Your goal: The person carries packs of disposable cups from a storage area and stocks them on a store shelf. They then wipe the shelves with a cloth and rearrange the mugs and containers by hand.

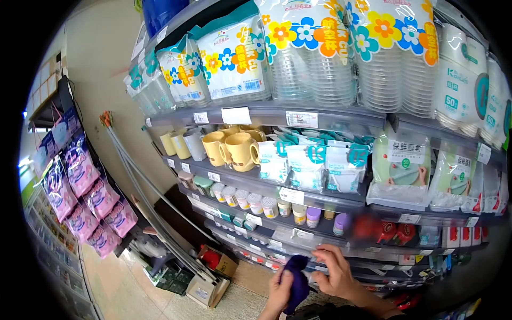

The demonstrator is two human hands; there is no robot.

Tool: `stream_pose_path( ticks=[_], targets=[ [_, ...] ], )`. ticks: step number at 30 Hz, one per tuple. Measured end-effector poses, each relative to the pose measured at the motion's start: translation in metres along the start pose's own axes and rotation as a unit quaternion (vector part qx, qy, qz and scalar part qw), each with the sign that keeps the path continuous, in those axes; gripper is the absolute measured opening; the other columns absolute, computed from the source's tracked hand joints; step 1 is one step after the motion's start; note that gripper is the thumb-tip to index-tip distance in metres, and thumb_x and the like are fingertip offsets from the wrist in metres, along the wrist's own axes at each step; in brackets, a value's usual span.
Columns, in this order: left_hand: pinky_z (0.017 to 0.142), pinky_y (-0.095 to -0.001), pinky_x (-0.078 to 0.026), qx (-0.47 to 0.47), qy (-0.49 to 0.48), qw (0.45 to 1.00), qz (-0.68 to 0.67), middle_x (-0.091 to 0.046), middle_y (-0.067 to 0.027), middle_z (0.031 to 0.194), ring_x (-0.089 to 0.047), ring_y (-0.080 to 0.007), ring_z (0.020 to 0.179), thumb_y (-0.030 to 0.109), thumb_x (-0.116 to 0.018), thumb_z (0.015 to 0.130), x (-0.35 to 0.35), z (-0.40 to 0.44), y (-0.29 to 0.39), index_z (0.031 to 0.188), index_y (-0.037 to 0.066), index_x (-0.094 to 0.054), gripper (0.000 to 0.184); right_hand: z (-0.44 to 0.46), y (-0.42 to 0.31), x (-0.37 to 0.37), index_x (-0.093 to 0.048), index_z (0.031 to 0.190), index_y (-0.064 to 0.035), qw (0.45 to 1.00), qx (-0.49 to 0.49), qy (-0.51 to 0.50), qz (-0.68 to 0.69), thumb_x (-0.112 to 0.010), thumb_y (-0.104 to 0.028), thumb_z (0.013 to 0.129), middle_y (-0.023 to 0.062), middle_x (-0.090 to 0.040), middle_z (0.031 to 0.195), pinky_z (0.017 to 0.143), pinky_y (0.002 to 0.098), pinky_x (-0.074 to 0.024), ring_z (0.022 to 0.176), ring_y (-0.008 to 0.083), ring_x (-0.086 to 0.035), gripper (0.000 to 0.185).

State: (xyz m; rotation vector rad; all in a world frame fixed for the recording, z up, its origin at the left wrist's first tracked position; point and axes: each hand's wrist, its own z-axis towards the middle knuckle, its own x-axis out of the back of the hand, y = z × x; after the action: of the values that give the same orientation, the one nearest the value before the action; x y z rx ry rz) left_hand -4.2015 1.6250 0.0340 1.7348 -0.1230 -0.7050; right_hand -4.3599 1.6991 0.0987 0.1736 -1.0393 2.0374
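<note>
left hand (pixel 279 290), gripping a purple cloth (pixel 298 288) in front of the shelves (pixel 333 201); right hand (pixel 336 271) just beside it, fingers bent, whether holding anything cannot be told. beyond: small lidded jars (pixel 269 208) on one shelf; yellow mugs (pixel 241 153) and white packets (pixel 305 168) on the shelf above; higher still, bagged cups (pixel 309 74).

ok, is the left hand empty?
No, the left hand has its thumb and fingers closed around a dark purple item.

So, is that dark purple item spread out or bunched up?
Bunched up: the dark purple item is crumpled in the left hand.
</note>
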Motion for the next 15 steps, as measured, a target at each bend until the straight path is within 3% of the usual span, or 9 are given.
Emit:
stream_pose_path(
  ticks=[1, 2, 4, 6, 7, 8, 10, 12, 15],
  targets=[
    [0.066, -0.0310, -0.052, -0.017, 0.043, 0.996, -0.077, -0.064, -0.0089, 0.085, -0.062, -0.0190, 0.071, 0.036, -0.055, 0.095, 0.003, 0.003, 0.011, 0.112, 0.000, -0.058, 0.040, 0.006, 0.000, -0.003, -0.059, 0.106, 0.0001, 0.999, -0.002, 0.019, 0.028, -0.065, -0.023, 0.086, 0.0182, -0.056, 0.107, 0.068, 0.0358, -0.0527, 0.083, 0.0303, -0.064, 0.032],
    [0.065, -0.0329, -0.052, -0.029, 0.042, 0.995, -0.082, -0.063, -0.0106, 0.086, -0.062, -0.0211, 0.071, 0.047, -0.051, 0.094, 0.012, 0.004, 0.025, 0.106, -0.001, -0.059, 0.051, 0.011, 0.003, -0.006, -0.059, 0.106, 0.0001, 0.999, -0.001, 0.022, 0.029, -0.065, -0.023, 0.086, 0.0182, -0.056, 0.107, 0.068, 0.0358, -0.0527, 0.083, 0.0303, -0.064, 0.032],
    [0.065, -0.0329, -0.052, -0.008, 0.073, 0.980, -0.187, -0.064, -0.0126, 0.084, -0.062, -0.0224, 0.071, 0.054, -0.048, 0.092, 0.010, 0.001, 0.056, 0.099, -0.002, -0.060, 0.058, 0.022, 0.009, -0.013, -0.062, 0.099, -0.0003, 0.997, 0.057, 0.051, -0.001, -0.068, -0.017, 0.082, 0.0160, -0.060, 0.100, 0.067, 0.0354, -0.0526, 0.078, 0.0289, -0.064, 0.024],
    [0.062, -0.0309, -0.050, -0.065, 0.093, 0.984, -0.137, -0.064, -0.0142, 0.082, -0.062, -0.0227, 0.069, 0.054, -0.044, 0.093, 0.038, 0.017, 0.054, 0.089, -0.001, -0.061, 0.058, 0.034, 0.011, -0.025, -0.064, 0.088, -0.0004, 0.996, 0.055, 0.072, -0.002, -0.070, -0.009, 0.078, 0.0133, -0.062, 0.090, 0.064, 0.0350, -0.0524, 0.074, 0.0278, -0.064, 0.015],
    [0.061, -0.0296, -0.048, -0.133, 0.084, 0.984, -0.080, -0.063, -0.0120, 0.076, -0.060, -0.0201, 0.065, 0.043, -0.051, 0.094, 0.047, 0.022, 0.057, 0.080, 0.000, -0.059, 0.046, 0.037, 0.016, -0.032, -0.064, 0.086, -0.0005, 0.995, 0.060, 0.074, 0.012, -0.070, -0.008, 0.077, 0.0127, -0.062, 0.087, 0.062, 0.0345, -0.0518, 0.071, 0.0268, -0.064, 0.012],
    [0.061, -0.0296, -0.048, -0.132, 0.089, 0.984, -0.077, -0.063, -0.0120, 0.076, -0.060, -0.0201, 0.065, 0.043, -0.051, 0.094, 0.055, 0.030, 0.062, 0.080, 0.000, -0.059, 0.046, 0.040, 0.019, -0.038, -0.064, 0.083, -0.0006, 0.995, 0.064, 0.075, 0.027, -0.070, -0.006, 0.076, 0.0122, -0.063, 0.085, 0.061, 0.0339, -0.0512, 0.069, 0.0258, -0.063, 0.010],
    [0.058, -0.0266, -0.048, -0.175, 0.070, 0.982, -0.028, -0.066, -0.0104, 0.079, -0.059, -0.0133, 0.063, 0.022, -0.062, 0.092, 0.070, 0.046, 0.073, 0.084, -0.002, -0.060, 0.026, 0.050, 0.024, -0.046, -0.064, 0.081, -0.0006, 0.993, 0.077, 0.082, 0.020, -0.070, -0.004, 0.075, 0.0115, -0.063, 0.084, 0.059, 0.0333, -0.0501, 0.067, 0.0249, -0.062, 0.009],
    [0.061, -0.0206, -0.042, -0.223, 0.084, 0.971, 0.008, -0.061, -0.0024, 0.077, -0.055, -0.0081, 0.066, 0.004, -0.067, 0.084, 0.067, 0.065, 0.097, 0.084, 0.001, -0.058, 0.010, 0.064, 0.032, -0.050, -0.064, 0.079, -0.0005, 0.992, 0.088, 0.094, 0.008, -0.069, -0.002, 0.074, 0.0109, -0.063, 0.082, 0.057, 0.0327, -0.0490, 0.066, 0.0240, -0.062, 0.008],
    [0.064, -0.0200, -0.042, -0.256, 0.112, 0.955, 0.102, -0.060, 0.0000, 0.079, -0.052, -0.0058, 0.067, -0.001, -0.066, 0.079, 0.052, 0.099, 0.132, 0.094, 0.001, -0.058, 0.017, 0.085, 0.046, -0.048, -0.063, 0.078, -0.0007, 0.977, 0.136, 0.161, -0.035, -0.067, 0.000, 0.072, 0.0094, -0.062, 0.082, 0.057, 0.0332, -0.0478, 0.066, 0.0239, -0.060, 0.007]
  ],
)
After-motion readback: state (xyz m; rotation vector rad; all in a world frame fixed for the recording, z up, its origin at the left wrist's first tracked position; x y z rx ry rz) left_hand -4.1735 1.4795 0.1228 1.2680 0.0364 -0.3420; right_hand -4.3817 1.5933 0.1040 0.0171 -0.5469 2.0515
